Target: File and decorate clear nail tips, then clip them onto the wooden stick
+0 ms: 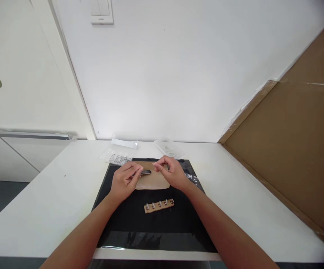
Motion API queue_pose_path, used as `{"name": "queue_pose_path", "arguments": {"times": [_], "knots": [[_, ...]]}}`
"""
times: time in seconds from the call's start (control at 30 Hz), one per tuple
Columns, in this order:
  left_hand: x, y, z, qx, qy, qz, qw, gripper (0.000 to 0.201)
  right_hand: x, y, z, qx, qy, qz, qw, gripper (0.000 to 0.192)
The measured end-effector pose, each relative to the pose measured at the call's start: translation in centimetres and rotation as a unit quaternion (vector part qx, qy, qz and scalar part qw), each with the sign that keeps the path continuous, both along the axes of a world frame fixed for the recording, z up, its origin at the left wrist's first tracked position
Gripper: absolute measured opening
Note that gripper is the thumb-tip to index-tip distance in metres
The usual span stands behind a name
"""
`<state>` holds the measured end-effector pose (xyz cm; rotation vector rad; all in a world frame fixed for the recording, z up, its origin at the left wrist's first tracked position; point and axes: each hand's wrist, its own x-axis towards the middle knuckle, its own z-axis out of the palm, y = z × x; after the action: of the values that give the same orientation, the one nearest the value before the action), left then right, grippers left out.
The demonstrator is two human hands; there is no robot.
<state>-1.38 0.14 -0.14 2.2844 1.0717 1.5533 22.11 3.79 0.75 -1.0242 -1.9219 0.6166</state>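
Observation:
My left hand [125, 180] is closed in a pinch on a small dark elongated piece with a pale edge [146, 172]; its exact kind is too small to tell. Just to its right, my right hand [172, 172] has thumb and forefinger pressed together. Whatever sits between those fingertips is too tiny to make out. Both hands are above a tan sheet [152, 183] lying on a black mat [128, 220]. Nearer to me on the mat lies a cardboard strip [159, 206] bearing a row of several small shiny brown round pieces with whitish bits.
Behind the mat are a clear plastic bag [124, 144], a printed black-and-white sheet [120, 160] and a clear tray [166, 147] with small pieces. Small white pieces [192, 178] lie at the mat's right. A cardboard panel [287, 149] borders the white table [234, 194].

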Motion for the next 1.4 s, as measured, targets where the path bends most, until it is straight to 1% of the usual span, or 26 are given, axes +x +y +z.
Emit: {"name": "queue_pose_path", "arguments": {"times": [0.1,0.17,0.37,0.57,0.7,0.83,0.97,1.13,1.2,1.3,1.4], "knots": [[0.0,0.0,-0.1,0.002,0.003,-0.001,1.0,0.018,0.7,0.7,-0.3,0.045,-0.034,-0.048,0.997,0.02],[0.0,0.2,-0.3,0.0,0.01,-0.001,1.0,0.019,1.2,1.1,-0.4,0.05,-0.029,-0.054,0.997,0.018],[-0.1,0.2,-0.3,-0.014,0.044,0.011,0.999,0.022,2.3,1.0,0.3,0.039,-0.025,-0.01,0.999,0.022],[-0.1,0.0,0.1,-0.029,0.096,0.031,0.994,0.024,3.8,-0.3,1.6,-0.019,-0.031,0.018,0.999,0.02],[-0.2,0.4,-0.4,-0.033,0.116,0.059,0.991,0.031,5.0,-1.6,2.3,-0.03,-0.012,0.04,0.999,0.023],[-0.2,0.7,-0.9,-0.032,0.13,0.067,0.989,0.034,6.2,-3.3,2.3,-0.068,-0.053,0.086,0.993,0.026],[0.0,0.7,-1.0,-0.024,0.127,0.061,0.99,0.031,7.0,-4.8,1.9,-0.115,-0.071,0.102,0.985,0.026],[0.1,0.6,-1.0,-0.009,0.106,0.03,0.994,0.017,7.6,-5.5,1.7,-0.171,-0.103,0.116,0.973,0.029],[0.1,0.6,-1.2,0.003,0.098,0.015,0.995,0.014,7.8,-5.5,1.8,-0.179,-0.113,0.117,0.97,0.029],[0.1,0.6,-1.4,0.013,0.097,0.001,0.995,0.012,8.0,-5.4,1.9,-0.169,-0.11,0.113,0.973,0.029],[0.0,0.8,-1.5,0.024,0.112,-0.009,0.993,0.009,8.1,-5.3,1.7,-0.174,-0.12,0.129,0.969,0.028]]}}
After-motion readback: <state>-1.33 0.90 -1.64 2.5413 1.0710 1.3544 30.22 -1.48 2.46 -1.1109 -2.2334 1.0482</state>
